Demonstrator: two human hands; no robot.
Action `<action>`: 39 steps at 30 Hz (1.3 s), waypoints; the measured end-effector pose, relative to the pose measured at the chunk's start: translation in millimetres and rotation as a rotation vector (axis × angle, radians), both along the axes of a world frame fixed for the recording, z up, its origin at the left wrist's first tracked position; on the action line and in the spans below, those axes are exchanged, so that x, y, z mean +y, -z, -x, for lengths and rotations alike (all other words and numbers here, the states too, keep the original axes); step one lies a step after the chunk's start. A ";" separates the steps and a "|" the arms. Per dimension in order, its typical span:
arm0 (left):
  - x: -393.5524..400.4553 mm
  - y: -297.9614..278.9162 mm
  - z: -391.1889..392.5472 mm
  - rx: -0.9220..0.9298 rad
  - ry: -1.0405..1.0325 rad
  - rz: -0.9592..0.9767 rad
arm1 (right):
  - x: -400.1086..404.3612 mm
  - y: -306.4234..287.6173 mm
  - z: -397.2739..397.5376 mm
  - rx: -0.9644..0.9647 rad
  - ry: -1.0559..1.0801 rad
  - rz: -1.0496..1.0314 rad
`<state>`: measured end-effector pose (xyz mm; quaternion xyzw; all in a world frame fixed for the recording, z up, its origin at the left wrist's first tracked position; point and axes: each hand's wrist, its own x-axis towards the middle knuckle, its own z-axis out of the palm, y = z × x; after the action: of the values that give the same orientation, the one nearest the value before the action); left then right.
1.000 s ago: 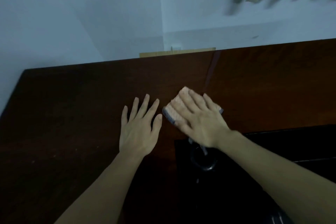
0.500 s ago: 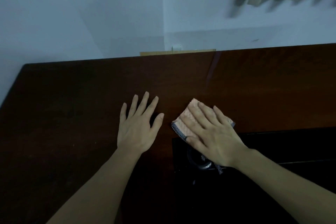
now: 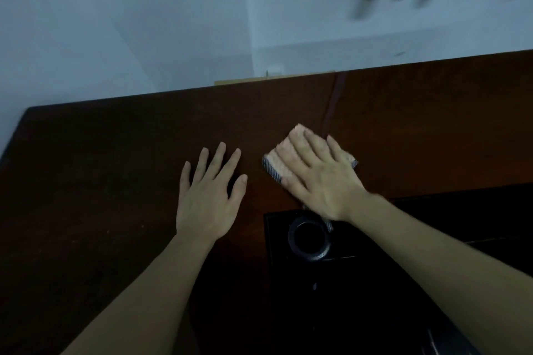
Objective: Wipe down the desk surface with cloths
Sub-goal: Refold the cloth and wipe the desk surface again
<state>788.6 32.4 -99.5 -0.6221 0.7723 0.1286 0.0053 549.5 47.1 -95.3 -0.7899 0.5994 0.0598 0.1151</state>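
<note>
Both hands lie flat on the dark wooden tabletop: the left hand rests bare with fingers spread, and the right hand presses straight fingers onto a folded pinkish cloth just beside it. Near the right wrist sits a black ring-shaped object on a black surface.
</note>
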 end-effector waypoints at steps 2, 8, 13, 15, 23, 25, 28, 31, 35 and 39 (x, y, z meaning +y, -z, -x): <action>-0.5 0.2 -0.2 -0.005 -0.006 -0.001 | 36.6 1.3 4.3 -0.029 -0.072 0.016; 0.2 1.0 0.8 0.004 -0.013 0.030 | 53.3 4.5 26.4 -0.026 -0.150 0.010; -1.3 -0.8 1.7 0.004 -0.019 0.011 | -21.0 1.1 26.8 0.039 -0.006 0.028; -0.4 -0.5 1.2 0.012 -0.021 0.014 | -44.2 1.6 22.5 0.039 0.044 0.014; -0.2 0.6 -0.5 0.004 -0.004 0.004 | 34.6 4.1 10.1 0.016 -0.009 0.056; -0.8 -0.5 0.1 -0.002 -0.001 -0.003 | 61.4 4.5 13.8 -0.005 -0.021 0.037; -0.6 -3.2 0.5 -0.011 0.002 -0.019 | 66.7 3.4 19.9 -0.004 -0.021 0.004; -0.4 -6.1 0.6 -0.005 0.009 -0.033 | 35.4 2.6 24.5 0.050 0.041 0.025; 1.1 -7.0 0.7 0.002 0.014 -0.027 | -19.5 -0.6 29.9 0.046 0.199 0.005; 0.8 -6.9 -0.8 0.004 0.025 -0.027 | -21.8 -2.2 21.5 0.050 0.257 -0.031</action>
<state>789.5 33.2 -92.6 -0.6121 0.7781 0.1402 0.0137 528.0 25.3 -93.1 -0.7030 0.6973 0.0735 0.1192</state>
